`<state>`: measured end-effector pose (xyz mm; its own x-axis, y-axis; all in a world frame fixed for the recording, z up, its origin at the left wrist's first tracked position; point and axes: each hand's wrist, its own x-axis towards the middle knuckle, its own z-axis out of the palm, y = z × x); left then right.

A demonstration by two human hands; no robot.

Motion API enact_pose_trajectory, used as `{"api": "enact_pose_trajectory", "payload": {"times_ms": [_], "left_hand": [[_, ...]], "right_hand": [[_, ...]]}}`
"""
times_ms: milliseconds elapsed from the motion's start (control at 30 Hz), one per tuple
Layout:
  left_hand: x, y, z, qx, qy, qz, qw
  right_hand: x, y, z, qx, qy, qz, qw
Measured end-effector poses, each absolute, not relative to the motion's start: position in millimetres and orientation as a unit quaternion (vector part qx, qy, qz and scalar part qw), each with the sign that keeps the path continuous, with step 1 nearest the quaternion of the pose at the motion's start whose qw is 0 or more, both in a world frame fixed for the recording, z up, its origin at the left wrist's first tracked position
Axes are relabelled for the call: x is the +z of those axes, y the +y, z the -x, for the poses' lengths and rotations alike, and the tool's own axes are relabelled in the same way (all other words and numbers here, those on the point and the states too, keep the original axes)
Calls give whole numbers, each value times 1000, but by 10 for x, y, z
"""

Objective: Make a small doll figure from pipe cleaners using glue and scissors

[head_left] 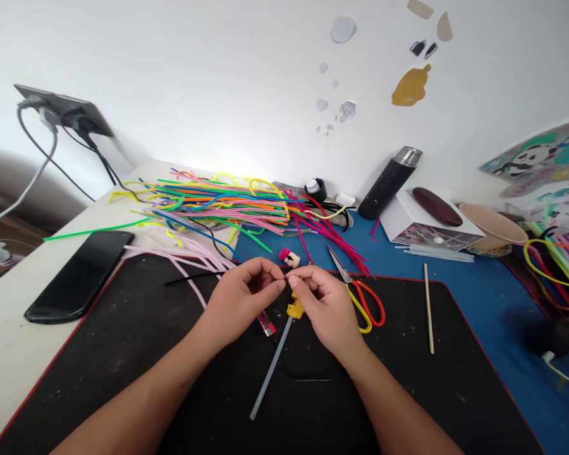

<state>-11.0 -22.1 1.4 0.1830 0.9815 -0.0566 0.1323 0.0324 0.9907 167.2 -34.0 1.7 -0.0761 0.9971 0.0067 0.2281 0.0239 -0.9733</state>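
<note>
My left hand (243, 300) and my right hand (326, 309) meet over the black mat, thumb and fingertips of each pinched together. Whatever lies between the fingertips is too small to make out. A black pipe cleaner (189, 277) runs up to my left hand and disappears behind it; whether it is held cannot be seen. Under my right hand is a yellow glue gun (294, 308), partly hidden, with a translucent glue stick (271, 371) jutting from it. A small pink and cream piece (289, 256) lies just beyond my fingertips. Scissors with red and yellow handles (363, 303) rest to the right.
Many coloured pipe cleaners (218, 202) are piled at the back. A black phone (80, 275) lies at left. Along the wall stand a black thermos (389, 183) and a white box (424, 221). A wooden stick (429, 309) lies on the mat (208, 404) at right.
</note>
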Motion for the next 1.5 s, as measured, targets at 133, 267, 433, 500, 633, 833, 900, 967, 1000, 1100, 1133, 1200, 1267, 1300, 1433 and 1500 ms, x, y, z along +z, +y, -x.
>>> {"api": "enact_pose_trajectory", "payload": {"times_ms": [133,267,433,500,633,833,900,967,1000,1100,1133,1200,1267,1300,1433,1500], "left_hand": [[3,-205,120,398,487,-555,544],[12,-217,117,394,487,-555,548],[21,-227,112,391,486,-556,548],[25,-221,113,393,482,-550,557],[28,-196,128,404,467,-526,585],[-21,-170,144,437,453,-460,626],[-37,-171,142,441,452,-443,636],[-39,-175,139,445,450,-432,642],[-33,-177,137,447,448,-429,645],[-4,-184,132,448,443,-422,652],[6,-185,131,447,441,-421,655],[20,-188,130,446,436,-419,660],[21,-189,132,445,432,-418,664],[18,-189,133,445,431,-417,665],[-10,-189,138,445,422,-412,674],[-19,-189,138,446,416,-407,680]], "right_hand": [[5,-346,-1676,450,-586,529,417],[7,-352,-1676,447,-591,531,411],[12,-351,-1657,433,-599,539,404],[13,-353,-1645,425,-603,543,401],[54,-343,-1646,422,-603,541,406],[176,-332,-1939,346,-618,575,410],[191,-369,-2127,289,-636,607,378],[190,-426,-2329,245,-647,640,333],[186,-458,-2427,231,-651,655,307],[169,-555,-2678,193,-659,691,226],[161,-584,-2741,180,-663,699,198],[140,-636,-2832,159,-674,706,147],[108,-672,-2876,139,-679,713,104],[88,-683,-2883,133,-681,715,83],[-6,-675,-2878,108,-698,707,28],[-48,-649,-2888,96,-701,706,24]]}}
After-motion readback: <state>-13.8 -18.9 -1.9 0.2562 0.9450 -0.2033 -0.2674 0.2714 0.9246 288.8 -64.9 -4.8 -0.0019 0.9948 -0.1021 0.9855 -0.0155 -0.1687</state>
